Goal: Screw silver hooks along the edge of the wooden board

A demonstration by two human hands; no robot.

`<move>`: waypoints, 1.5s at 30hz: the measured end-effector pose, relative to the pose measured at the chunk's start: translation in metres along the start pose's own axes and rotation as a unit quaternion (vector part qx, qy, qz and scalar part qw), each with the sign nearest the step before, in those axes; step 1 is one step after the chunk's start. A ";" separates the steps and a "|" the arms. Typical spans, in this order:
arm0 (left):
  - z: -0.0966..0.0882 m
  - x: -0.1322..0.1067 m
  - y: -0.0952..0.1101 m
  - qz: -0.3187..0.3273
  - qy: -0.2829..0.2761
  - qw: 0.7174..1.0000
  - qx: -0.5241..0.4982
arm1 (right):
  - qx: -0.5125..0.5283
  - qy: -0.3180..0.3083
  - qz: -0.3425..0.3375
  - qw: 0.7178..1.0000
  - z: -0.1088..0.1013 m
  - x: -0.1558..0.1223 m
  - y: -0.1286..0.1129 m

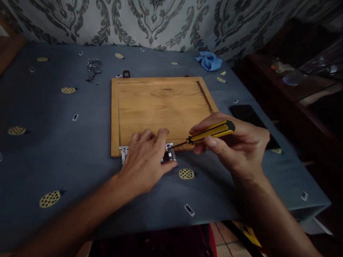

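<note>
A square wooden panel (158,105) lies flat on a table covered with a blue-grey pineapple-print cloth (62,159). A silver metal hinge (170,152) sits at the panel's near edge. My left hand (145,159) rests on that edge with fingers pressed down over the hinge. My right hand (237,145) is closed around a yellow-and-black screwdriver (211,131), held almost level, its tip touching the hinge just right of my left fingers.
A black phone (247,114) lies right of the panel. A crumpled blue cloth (209,61) sits at the far right by the patterned wall. Metal rings (94,67) and small hardware lie at the far left. A dark shelf (295,82) stands to the right.
</note>
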State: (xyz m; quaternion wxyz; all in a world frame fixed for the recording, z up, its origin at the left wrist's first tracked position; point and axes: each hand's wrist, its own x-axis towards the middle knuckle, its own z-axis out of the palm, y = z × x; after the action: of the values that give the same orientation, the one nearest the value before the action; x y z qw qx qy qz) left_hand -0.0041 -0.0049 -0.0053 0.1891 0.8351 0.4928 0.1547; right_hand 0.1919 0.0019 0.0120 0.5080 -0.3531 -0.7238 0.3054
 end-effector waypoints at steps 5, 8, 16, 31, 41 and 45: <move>0.001 -0.001 -0.001 0.010 0.014 1.000 0.000 | -0.051 0.022 -0.042 0.998 0.001 0.000 0.003; 0.001 -0.002 -0.001 0.010 0.012 1.000 0.002 | -0.084 0.037 -0.061 0.994 0.001 0.000 0.004; 0.000 -0.002 0.000 0.007 0.013 1.000 0.003 | -0.102 0.051 -0.099 0.988 0.004 0.001 0.006; -0.001 -0.002 0.001 0.003 0.011 1.000 0.000 | -0.106 0.068 -0.086 0.988 0.008 0.000 0.004; -0.001 -0.001 0.001 0.001 0.004 1.000 -0.003 | -0.039 -0.073 -0.045 0.996 -0.012 0.010 0.002; -0.001 0.000 0.001 -0.003 0.007 1.000 0.000 | -0.057 -0.052 -0.063 0.995 -0.010 0.008 0.002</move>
State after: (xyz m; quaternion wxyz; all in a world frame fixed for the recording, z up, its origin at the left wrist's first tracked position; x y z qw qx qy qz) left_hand -0.0042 -0.0055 -0.0047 0.1862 0.8325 0.4965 0.1606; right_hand 0.1995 0.0108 0.0178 0.4667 -0.3186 -0.7866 0.2487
